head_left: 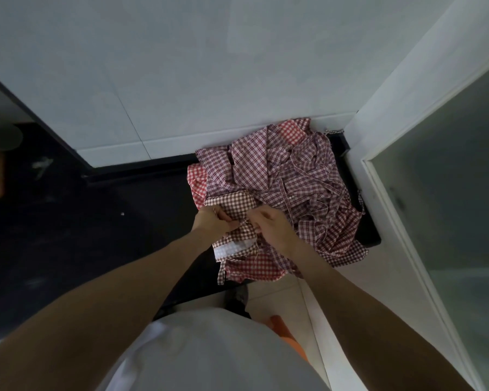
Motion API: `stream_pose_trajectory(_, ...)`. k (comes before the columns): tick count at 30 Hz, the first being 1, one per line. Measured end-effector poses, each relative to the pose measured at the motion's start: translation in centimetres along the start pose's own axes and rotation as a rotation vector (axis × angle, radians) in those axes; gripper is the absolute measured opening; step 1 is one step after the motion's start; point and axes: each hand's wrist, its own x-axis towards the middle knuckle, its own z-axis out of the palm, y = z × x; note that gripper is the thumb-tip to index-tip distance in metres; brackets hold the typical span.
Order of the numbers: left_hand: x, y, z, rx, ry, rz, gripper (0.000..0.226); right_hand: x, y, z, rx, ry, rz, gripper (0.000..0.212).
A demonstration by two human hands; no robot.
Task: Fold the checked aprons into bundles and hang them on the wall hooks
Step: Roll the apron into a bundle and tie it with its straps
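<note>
At the near edge of the heap, the left hand [213,221] and the right hand [268,224] work close together on a brown-checked apron [233,206], each pinching the cloth or its thin tie [244,221] with curled fingers; exactly what each finger holds is too small to tell. That apron looks partly gathered into a bundle, not yet finished. Behind and to the right lies the pile of checked aprons [294,179], purple and red ones tangled with loose straps, resting on a dark low surface [370,235] against the white tiled wall [181,80]. No wall hooks are in view, so nothing appears hung; most of the folding seems still ahead.
</note>
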Motion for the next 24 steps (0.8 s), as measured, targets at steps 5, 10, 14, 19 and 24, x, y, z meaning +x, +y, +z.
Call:
stream_pose_trajectory(5,-0.9,-0.4,0.5,0.121,0.054,0.195,0.020,0.9,0.0,0.1,0.689,0.144,0.184,0.039)
stream_pose_trajectory(10,-1.6,-1.6,0.0,0.167,0.129,0.402,0.031,1.9,1.0,-0.1,0.815,0.305,0.262,0.038)
stream_pose_trajectory(14,-1.6,-2.3,-0.5,0.288,0.136,0.570,0.033,2.6,0.5,-0.6,0.793,0.355,0.303,0.039)
stream_pose_trajectory(19,-1.9,-3.0,-1.1,0.277,0.170,0.658,0.026,2.9,0.3,-2.5,0.757,0.406,0.329,0.040)
stream_pose_trajectory(24,-2.1,-2.9,-1.6,0.216,0.164,0.622,0.021,2.7,0.4,-2.7,0.704,0.373,0.328,0.039)
